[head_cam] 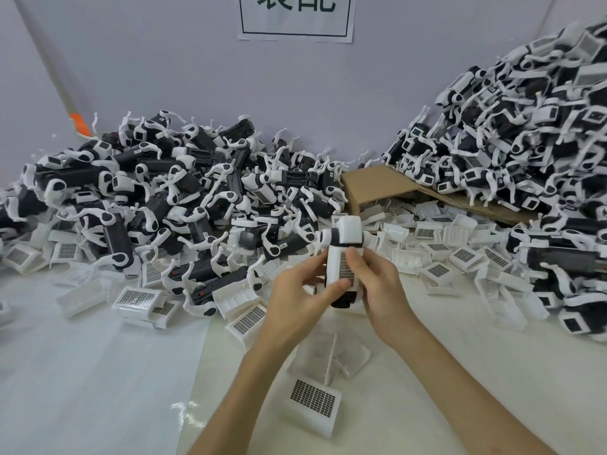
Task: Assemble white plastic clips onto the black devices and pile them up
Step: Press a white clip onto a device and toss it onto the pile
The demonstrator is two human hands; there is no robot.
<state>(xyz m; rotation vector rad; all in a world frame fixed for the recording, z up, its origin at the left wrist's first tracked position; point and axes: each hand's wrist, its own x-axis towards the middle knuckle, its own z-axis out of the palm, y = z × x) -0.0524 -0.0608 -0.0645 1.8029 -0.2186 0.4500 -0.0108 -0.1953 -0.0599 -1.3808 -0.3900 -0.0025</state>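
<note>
Both hands hold 1 black device (341, 298) above the middle of the table (460, 372). The left hand (297, 298) grips its left side, the right hand (382, 290) presses a white clip (343, 267) with a dark printed grid onto its front. Piles of devices (157, 198) lie along the far edge. A wall sign (297, 16) carries cut-off characters, not readable

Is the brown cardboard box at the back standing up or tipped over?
Tipped over. The cardboard box lies on its side, its open mouth facing the table, with white clips spread in front of it and assembled devices heaped on top.
</note>
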